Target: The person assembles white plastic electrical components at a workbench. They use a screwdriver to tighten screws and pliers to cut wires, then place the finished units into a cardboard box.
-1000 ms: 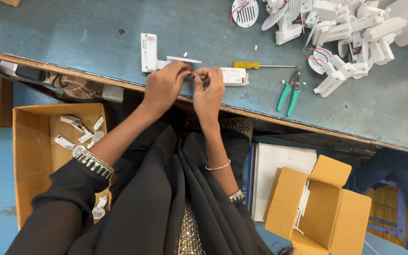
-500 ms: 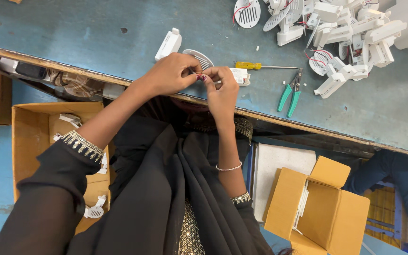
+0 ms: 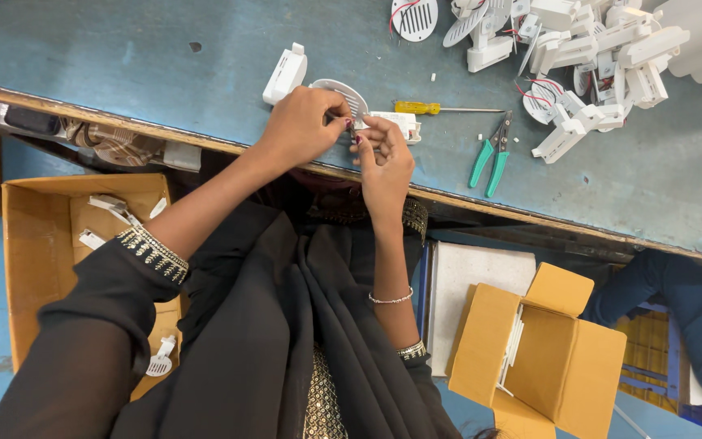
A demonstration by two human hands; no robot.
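Note:
My left hand [image 3: 306, 122] and my right hand [image 3: 383, 158] meet over the near edge of the blue table [image 3: 123, 65]. Both pinch a small part with thin wires between their fingertips, just in front of a round white slotted cover [image 3: 343, 91]. A white plastic housing [image 3: 285, 74] lies tilted just beyond my left hand. A second white piece [image 3: 396, 123] lies just past my right hand's fingers. What exactly sits between the fingers is too small to tell.
A yellow-handled screwdriver [image 3: 436, 108] and green-handled cutters [image 3: 491, 154] lie right of my hands. A heap of white plastic parts [image 3: 578, 57] fills the far right. Open cardboard boxes stand below the table at left [image 3: 34, 244] and right [image 3: 546, 358]. Another person's blue sleeve [image 3: 684, 301] shows at right.
The white housing went from upright by my left hand to lying tilted farther back. The round slotted cover came into view, and both hands drew together on the small part.

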